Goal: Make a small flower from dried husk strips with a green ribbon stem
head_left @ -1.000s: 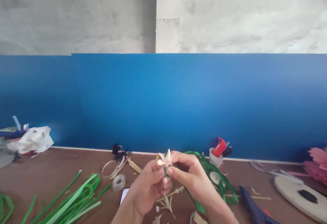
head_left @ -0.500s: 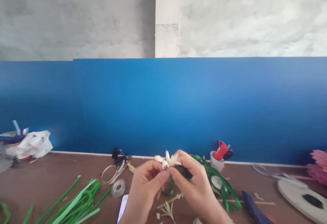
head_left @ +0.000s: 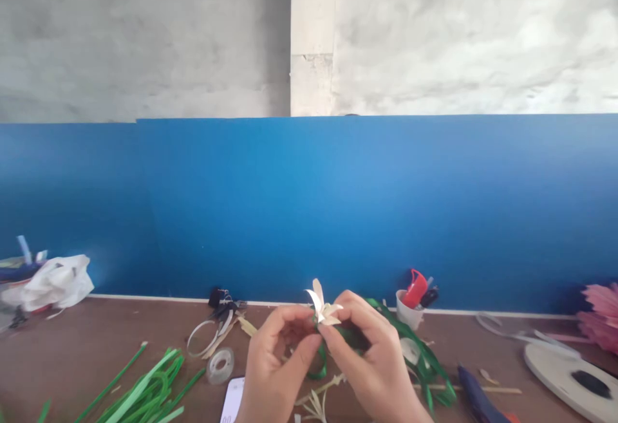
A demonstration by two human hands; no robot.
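A small cream-white artificial flower (head_left: 322, 307) with narrow pointed petals stands upright between my hands. My right hand (head_left: 369, 346) pinches its base between thumb and index finger. My left hand (head_left: 282, 352) meets it from the other side, thumb and index fingertips closed at the flower's base and on a bit of green ribbon (head_left: 318, 365) there. The exact grip of the left fingertips is partly hidden. More green ribbon (head_left: 429, 365) trails over the table behind and beside my right hand. Cut pale petal strips (head_left: 317, 404) lie below my hands.
Green pipe cleaners (head_left: 145, 391), a clear tape roll (head_left: 221, 366) and a phone (head_left: 233, 400) lie to the left. A white cup (head_left: 409, 310) with pens, a dark blue glue gun (head_left: 476, 392) and a white oval board (head_left: 560, 371) are to the right. A blue partition (head_left: 309, 204) stands behind.
The flower has turned and tilted between my fingertips, its petals now pointing up and to the right. My camera view has tipped slightly upward.
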